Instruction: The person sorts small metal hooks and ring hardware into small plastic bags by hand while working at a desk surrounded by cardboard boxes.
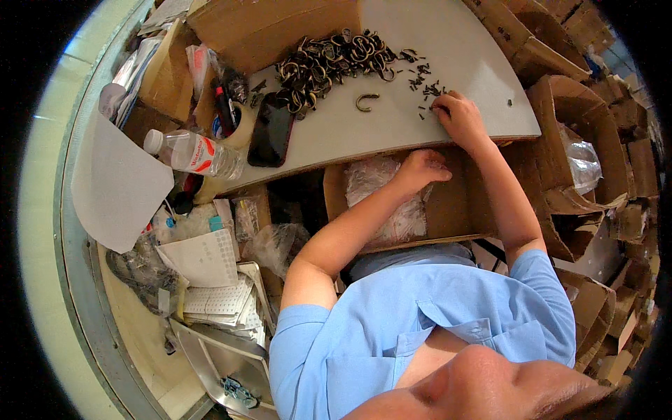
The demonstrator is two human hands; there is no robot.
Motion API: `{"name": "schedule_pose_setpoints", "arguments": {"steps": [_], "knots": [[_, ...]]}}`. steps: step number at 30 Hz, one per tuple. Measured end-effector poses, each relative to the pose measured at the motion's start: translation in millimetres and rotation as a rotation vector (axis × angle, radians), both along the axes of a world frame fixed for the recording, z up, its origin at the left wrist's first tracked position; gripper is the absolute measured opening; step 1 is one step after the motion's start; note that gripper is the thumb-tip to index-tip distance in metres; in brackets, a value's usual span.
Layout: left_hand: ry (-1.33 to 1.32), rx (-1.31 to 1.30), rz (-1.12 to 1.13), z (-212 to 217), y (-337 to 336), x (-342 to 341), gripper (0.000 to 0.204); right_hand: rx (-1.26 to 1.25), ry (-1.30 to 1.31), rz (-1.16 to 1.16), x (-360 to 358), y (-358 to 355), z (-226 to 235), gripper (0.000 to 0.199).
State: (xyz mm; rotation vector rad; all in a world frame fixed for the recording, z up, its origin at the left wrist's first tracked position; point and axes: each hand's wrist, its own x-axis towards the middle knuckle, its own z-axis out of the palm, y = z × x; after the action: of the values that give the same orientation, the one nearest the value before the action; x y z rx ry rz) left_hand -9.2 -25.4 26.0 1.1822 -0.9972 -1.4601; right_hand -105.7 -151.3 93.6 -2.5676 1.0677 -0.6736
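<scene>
The screws (427,87), small and dark, are lying scattered on the tabletop (392,133) near its right edge. They are being touched by the right hand (458,115), whose fingers are curled down onto the nearest of them; whether a screw is actually being pinched cannot be told. The left hand (420,168) is being held lower, over the open box (455,203) below the tabletop edge, with the fingers bent against the clear bags (381,182) inside; whether a bag is being gripped cannot be told either.

A single bronze-coloured hook (366,101) is lying apart, just left of the screws. Behind it, a large pile of hooks (329,63) of the same kind is resting against a cardboard box (273,28). Judged from this, most of the work is remaining: the pile is large, many screws are loose, and only one hook is set apart.

Further left, a phone (271,129), a tape roll (238,122) and a water bottle (192,152) are lying.
</scene>
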Motion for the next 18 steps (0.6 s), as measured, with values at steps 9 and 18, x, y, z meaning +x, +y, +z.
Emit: {"name": "schedule_pose_setpoints", "arguments": {"steps": [9,18], "knots": [[0.274,-0.034,0.024,-9.2,0.0,-2.7,0.042,0.369,0.108,0.436,-14.3,36.8,37.3,0.012],[0.018,-0.121,0.019,-24.6,-2.2,-4.9,0.038,0.047,-0.083,0.143,101.6,-18.9,22.9,0.028]]}}
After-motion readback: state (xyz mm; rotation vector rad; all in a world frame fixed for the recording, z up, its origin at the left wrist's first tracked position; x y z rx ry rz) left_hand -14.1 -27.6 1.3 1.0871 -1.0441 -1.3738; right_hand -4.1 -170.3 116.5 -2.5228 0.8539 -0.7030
